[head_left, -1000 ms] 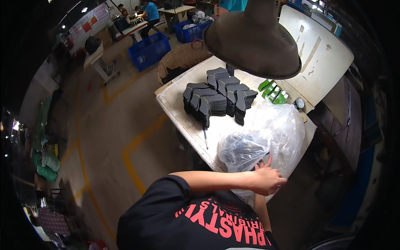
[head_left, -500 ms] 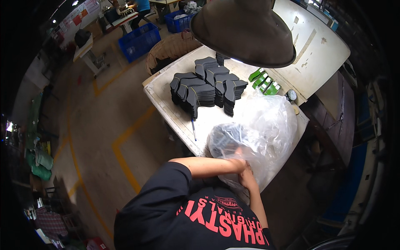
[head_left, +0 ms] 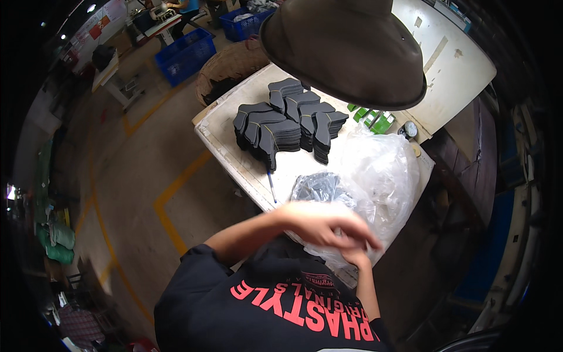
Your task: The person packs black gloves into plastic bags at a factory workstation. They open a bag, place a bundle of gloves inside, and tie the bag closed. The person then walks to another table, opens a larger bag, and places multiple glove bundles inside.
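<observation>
The person wears a black short-sleeved T-shirt (head_left: 264,305) with large coral-red block lettering across the chest and a small red emblem above it. Both forearms are bare, without gloves, watch or rings.

The one view sits on my head and looks steeply down past my hat brim (head_left: 346,53), which cuts across the upper middle. My own shoulders and black shirt (head_left: 264,305) fill the lower edge, very near the lens, and my forearms reach up from there to my left hand (head_left: 325,226) and right hand (head_left: 355,255), close below the camera. Beyond them the tabletop (head_left: 234,152) lies a little farther off, running away toward the top. The fisheye bends its straight edges and curves the floor (head_left: 129,193) around on my left, out to a dark rim.
</observation>
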